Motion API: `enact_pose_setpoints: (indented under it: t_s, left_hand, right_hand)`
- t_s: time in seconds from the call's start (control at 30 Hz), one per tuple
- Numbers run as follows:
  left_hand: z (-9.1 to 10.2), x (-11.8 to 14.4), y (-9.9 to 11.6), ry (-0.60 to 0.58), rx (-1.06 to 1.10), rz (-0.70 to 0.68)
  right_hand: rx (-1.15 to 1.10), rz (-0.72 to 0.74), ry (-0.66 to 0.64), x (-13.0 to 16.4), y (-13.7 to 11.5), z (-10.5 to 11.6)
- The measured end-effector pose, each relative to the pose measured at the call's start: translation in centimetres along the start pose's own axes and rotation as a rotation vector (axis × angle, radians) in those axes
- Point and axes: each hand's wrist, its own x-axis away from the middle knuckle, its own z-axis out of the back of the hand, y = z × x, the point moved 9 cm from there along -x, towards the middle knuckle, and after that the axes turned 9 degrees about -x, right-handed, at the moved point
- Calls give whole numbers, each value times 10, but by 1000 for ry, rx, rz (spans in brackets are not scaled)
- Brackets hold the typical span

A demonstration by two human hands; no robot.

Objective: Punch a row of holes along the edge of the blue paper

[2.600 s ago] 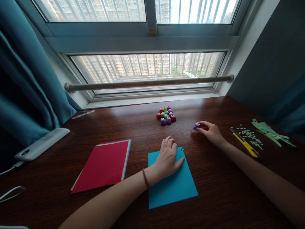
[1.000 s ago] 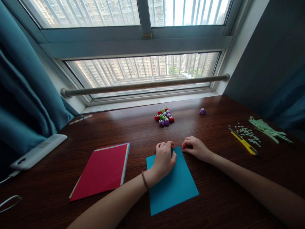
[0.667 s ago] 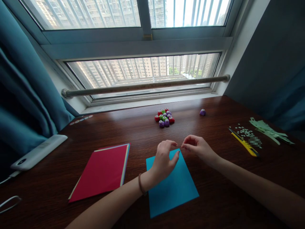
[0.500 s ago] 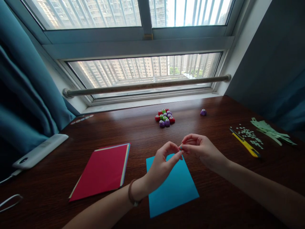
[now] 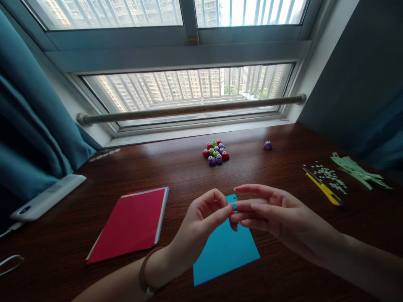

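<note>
Since half a second ago both hands come in nearer to the wearer, and the right hand (image 5: 280,216) is unfolded from its pinch into long, parted fingers. The left hand (image 5: 197,224), a brown band (image 5: 144,272) round its wrist, has thumb and forefinger tips closed on the edge of a small blue cut-out (image 5: 234,206). This piece sits above the top of the blue sheet (image 5: 226,258), between the left fingertips and the right hand's outstretched fingers; whether the right hand also bears it is hard to tell. Near the sheet's top corner shows a small punched hole (image 5: 234,197)

To the left lies a red-topped paper stack (image 5: 132,226), with a white cord (image 5: 11,261) and a white device (image 5: 50,198) beyond its outer side. To the right, a yellow cutter (image 5: 324,188) lies beside scattered pale green bits (image 5: 330,178) and a heap of pale green strips (image 5: 359,170)

Farther back on the brown table (image 5: 176,172) stands a cluster of red, green and purple punches (image 5: 215,153), with a lone purple punch (image 5: 267,145) well apart, right of it. Behind them a rail (image 5: 189,110) crosses the window (image 5: 179,90)
</note>
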Motion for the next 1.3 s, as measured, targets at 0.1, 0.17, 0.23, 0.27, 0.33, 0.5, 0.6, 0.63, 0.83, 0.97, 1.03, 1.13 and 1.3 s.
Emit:
enact_pose_setpoints:
  t_s: [0.1, 0.17, 0.23, 0.27, 0.33, 0.5, 0.6, 0.63, 0.83, 0.97, 1.03, 1.13, 1.3]
  left_hand:
    - [-1, 2, 5, -5, -97, -32]
    - [1, 4, 10, 26, -241, -76]
    - [7, 7, 20, 108, -439, -176]
    - [9, 9, 27, 152, -537, -241]
    - [10, 13, 38, 206, -694, -356]
    - [3, 14, 43, 160, -869, -433]
    - [2, 12, 43, 159, -881, -455]
    - [1, 11, 43, 155, -882, -459]
    - [-1, 9, 43, 130, -870, -473]
    - [-1, 9, 44, 131, -865, -484]
    - [-2, 9, 43, 133, -873, -482]
    - [-1, 8, 40, 139, -890, -466]
    - [1, 6, 32, 147, -890, -446]
  right_hand:
    - [-1, -9, -5, 2, 0, -1]
    - [7, -14, 0, 2, 0, 0]
    - [15, -23, 14, 1, 1, 2]
    - [18, -28, 21, 0, 2, 3]
    - [22, -35, 36, -1, 4, 6]
    - [45, -40, 79, -4, 8, 12]
    - [44, -31, 81, -4, 9, 13]
    - [38, -27, 84, -4, 9, 13]
    - [31, -24, 89, -3, 8, 15]
    - [41, -38, 85, -4, 10, 16]
    - [47, -46, 97, -5, 11, 18]
    - [63, -58, 126, -8, 14, 24]
    - [102, -59, 129, -16, 18, 32]
